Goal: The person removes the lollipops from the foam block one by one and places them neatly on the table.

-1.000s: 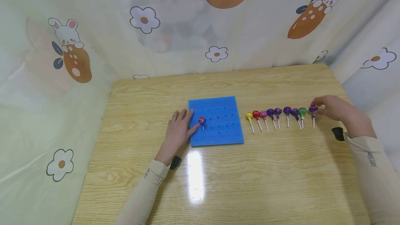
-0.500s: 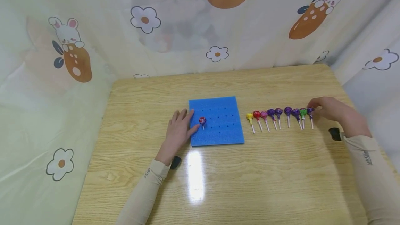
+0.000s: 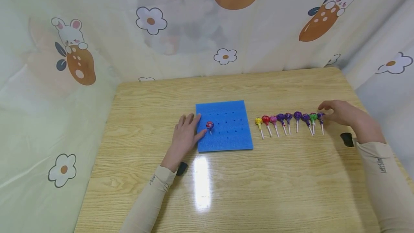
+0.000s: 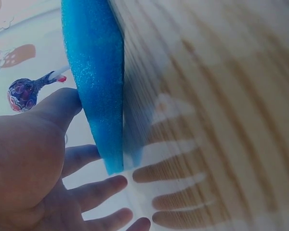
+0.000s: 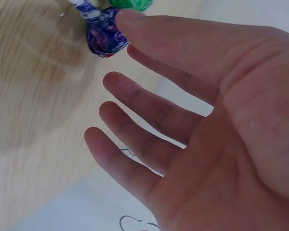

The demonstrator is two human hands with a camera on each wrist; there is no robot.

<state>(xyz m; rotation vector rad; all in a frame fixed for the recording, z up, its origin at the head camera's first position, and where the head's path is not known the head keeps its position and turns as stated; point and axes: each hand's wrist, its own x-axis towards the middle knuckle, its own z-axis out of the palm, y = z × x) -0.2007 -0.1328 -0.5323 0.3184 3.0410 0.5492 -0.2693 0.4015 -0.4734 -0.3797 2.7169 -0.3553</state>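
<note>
My left hand (image 3: 184,136) rests at the left edge of a blue foam board (image 3: 215,144) dotted with small holes. Its thumb (image 4: 62,107) lies over the board while the other fingers spread along the side. A red-and-purple wrapped lollipop (image 3: 210,125) stands upright in the foam by the thumb. At the far right, my right hand (image 3: 346,118) is beside the end purple lollipop (image 3: 321,116), which lies on the table. In the right wrist view the thumb tip overlaps this lollipop's wrapped head (image 5: 102,37); the other fingers extend loosely, apart from it.
Left of the end lollipop lies a row of lollipops: green (image 3: 313,117), several purple, pink (image 3: 273,119), red (image 3: 266,119) and yellow (image 3: 258,121). The wooden table (image 3: 265,182) meets a patterned curtain (image 3: 187,53) at the back and sides.
My right hand has moved left, shifting the end purple lollipop closer to the green one, and its fingers have loosened from it. My left hand has stayed at the foam board.
</note>
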